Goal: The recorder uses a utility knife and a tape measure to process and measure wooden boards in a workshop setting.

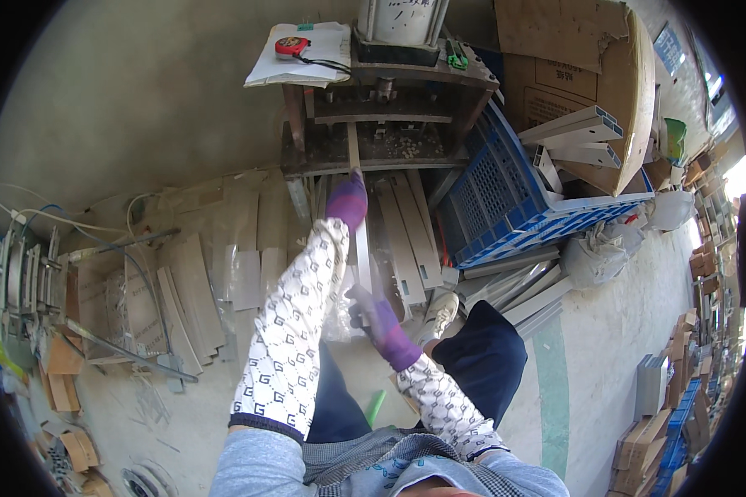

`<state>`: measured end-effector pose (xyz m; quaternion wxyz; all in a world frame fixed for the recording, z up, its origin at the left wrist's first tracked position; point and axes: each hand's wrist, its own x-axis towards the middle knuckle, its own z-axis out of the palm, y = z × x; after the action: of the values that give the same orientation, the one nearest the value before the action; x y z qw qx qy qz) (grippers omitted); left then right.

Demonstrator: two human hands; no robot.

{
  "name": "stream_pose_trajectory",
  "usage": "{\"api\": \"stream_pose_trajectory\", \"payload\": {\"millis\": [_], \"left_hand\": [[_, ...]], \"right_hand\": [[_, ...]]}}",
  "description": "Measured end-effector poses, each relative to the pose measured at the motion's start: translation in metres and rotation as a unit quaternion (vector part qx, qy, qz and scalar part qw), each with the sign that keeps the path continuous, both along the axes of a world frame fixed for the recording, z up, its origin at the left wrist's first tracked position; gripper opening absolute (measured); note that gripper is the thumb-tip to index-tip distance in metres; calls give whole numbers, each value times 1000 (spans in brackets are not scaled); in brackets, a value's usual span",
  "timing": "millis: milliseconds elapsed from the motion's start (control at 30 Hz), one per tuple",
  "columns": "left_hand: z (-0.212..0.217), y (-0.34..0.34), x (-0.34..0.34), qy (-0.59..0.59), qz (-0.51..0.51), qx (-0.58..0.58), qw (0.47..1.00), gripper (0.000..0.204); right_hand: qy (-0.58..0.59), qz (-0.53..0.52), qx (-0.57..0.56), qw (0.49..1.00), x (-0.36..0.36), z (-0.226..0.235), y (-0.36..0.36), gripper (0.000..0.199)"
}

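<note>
The person holds a long, narrow metal strip (pixel 360 224) with both hands, each in a purple glove and a white patterned sleeve guard. The left hand (pixel 347 200) is the farther one: it is closed around the strip near its far end, just in front of the lower shelf of a small metal press stand (pixel 389 124). The right hand (pixel 379 319) is nearer the body and lower in view, fingers wrapped around the strip's near end. So the strip runs almost straight away from the person, from the right hand through the left, with its far tip reaching into the stand's lower opening.

A white paper pad (pixel 302 56) lies on the left of the stand top, with a red tape measure (pixel 292 46) on it. Loose grey metal strips (pixel 410 240) lie fanned on the floor under and beside the stand. To the right, a blue plastic crate (pixel 506 203) leans tilted, with a large cardboard box (pixel 588 83) behind it holding pale channel sections (pixel 576 132). More flat grey pieces (pixel 191 290) lie on the floor at the left. A white shoe (pixel 439 315) shows just right of the right hand.
</note>
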<state>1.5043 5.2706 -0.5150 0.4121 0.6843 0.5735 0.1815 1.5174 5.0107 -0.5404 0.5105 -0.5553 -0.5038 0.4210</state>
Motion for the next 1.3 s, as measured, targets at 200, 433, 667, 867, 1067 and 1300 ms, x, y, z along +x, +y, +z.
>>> {"api": "stream_pose_trajectory", "payload": {"millis": [200,433,667,867,1067,1300], "left_hand": [[-53,81,19,117,-75,200,970,43],[-50,126,15,177,-93,246,948,34],[-63,85,-26,124,20,79,989,54],[-37,-62,-26,-402,120,-278,864,78],[-44,-82,7,-433,75,-150,886,88],[-85,-55,18,-402,78,-92,908,80]], "right_hand": [[158,-19,-142,977,-8,50,6,76],[132,-1,-104,986,-9,30,-1,83],[29,48,-82,995,-23,25,-39,84],[193,90,-133,968,12,1,-116,89],[-61,-59,-54,995,69,2,-41,87],[-25,-45,-23,998,84,-19,-5,80]]}}
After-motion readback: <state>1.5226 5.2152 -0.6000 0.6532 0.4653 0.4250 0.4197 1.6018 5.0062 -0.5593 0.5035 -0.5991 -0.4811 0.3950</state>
